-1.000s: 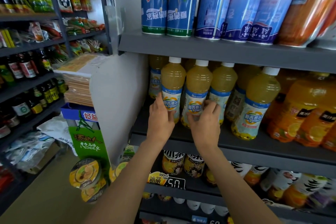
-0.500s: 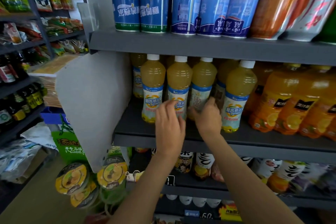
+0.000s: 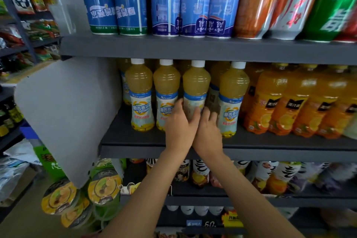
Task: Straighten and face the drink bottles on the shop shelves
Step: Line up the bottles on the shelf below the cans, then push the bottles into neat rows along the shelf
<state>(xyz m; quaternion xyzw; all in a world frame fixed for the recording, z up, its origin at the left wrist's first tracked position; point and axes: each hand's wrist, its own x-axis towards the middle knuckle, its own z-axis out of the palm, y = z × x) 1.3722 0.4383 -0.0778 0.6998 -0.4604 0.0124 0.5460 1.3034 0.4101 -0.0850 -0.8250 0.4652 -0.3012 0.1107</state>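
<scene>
turning the third juice bottle to face front

i am gripping the third yellow bottle (image 3: 196, 91) on the middle shelf (image 3: 135, 149), my left hand (image 3: 180, 131) and right hand (image 3: 208, 133) both curled round its blurred label. next, i judge, i should be twisting until the logo matches its neighbours.

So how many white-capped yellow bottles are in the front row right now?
4: leftmost, second, third between both hands, fourth beside the orange bottles. More stand partly hidden behind.
</scene>
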